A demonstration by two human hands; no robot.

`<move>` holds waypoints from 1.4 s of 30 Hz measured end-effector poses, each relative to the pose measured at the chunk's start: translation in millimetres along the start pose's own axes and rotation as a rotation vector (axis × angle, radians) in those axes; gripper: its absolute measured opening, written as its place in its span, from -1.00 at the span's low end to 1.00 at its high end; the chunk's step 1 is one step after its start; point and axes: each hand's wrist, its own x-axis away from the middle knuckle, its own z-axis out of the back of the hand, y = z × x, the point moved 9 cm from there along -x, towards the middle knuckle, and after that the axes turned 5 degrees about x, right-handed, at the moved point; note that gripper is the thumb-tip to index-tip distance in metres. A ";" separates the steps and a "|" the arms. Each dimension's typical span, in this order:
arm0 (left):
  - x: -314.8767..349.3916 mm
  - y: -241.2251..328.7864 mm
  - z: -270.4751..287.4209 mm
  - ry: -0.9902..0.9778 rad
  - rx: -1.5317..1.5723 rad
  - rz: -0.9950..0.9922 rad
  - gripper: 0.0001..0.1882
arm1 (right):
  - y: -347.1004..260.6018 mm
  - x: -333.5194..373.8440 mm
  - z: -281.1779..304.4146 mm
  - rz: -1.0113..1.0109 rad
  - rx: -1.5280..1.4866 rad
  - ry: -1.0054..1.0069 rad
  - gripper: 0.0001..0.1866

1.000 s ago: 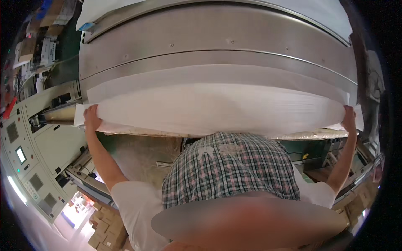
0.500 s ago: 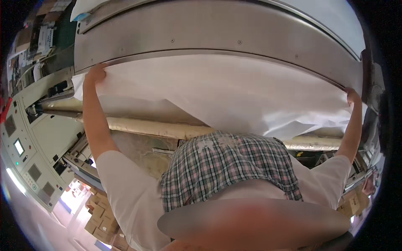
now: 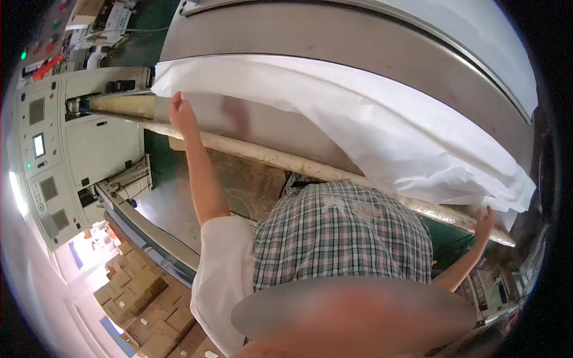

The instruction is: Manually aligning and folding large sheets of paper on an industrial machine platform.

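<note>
A wide white sheet [image 3: 382, 125] of thin, soft material hangs from the front of a brushed metal panel [image 3: 310, 48], its lower edge loose and wrinkled toward the right. My left hand [image 3: 181, 112] is just below the sheet's left end, fingers loosely bent and nothing seen in them. At the other end, my right hand [image 3: 485, 222] is by the sheet's lower right corner with its fingers apart. Below the sheet runs a long pale roller [image 3: 262, 154], wrapped in a shiny film on the right.
A pale control cabinet [image 3: 83, 152] with a lit screen and buttons stands at left. Cardboard boxes [image 3: 137, 292] are stacked on the floor at lower left. A plaid apron [image 3: 340, 232] covers my front, close to the roller.
Both hands have come off the sheet's top edge and dropped lower. The sheet now hangs by itself along the panel. My view has turned, so the cabinet shows more.
</note>
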 end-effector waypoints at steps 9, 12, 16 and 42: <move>14.9 -71.9 -50.9 -0.054 0.936 0.854 -0.73 | -191.5 59.1 -19.7 0.250 0.004 0.026 -0.43; -8.3 -119.1 -54.7 -0.033 1.040 0.873 -0.68 | -184.6 37.4 -47.2 0.192 0.104 -0.083 -0.53; -53.1 -133.7 -21.1 0.128 0.791 0.654 -0.69 | -143.9 17.0 -55.6 0.243 0.203 -0.076 -0.67; -307.9 -108.0 -70.1 -0.267 0.193 0.436 -0.81 | -174.1 -383.1 231.9 0.192 -0.325 0.487 -0.64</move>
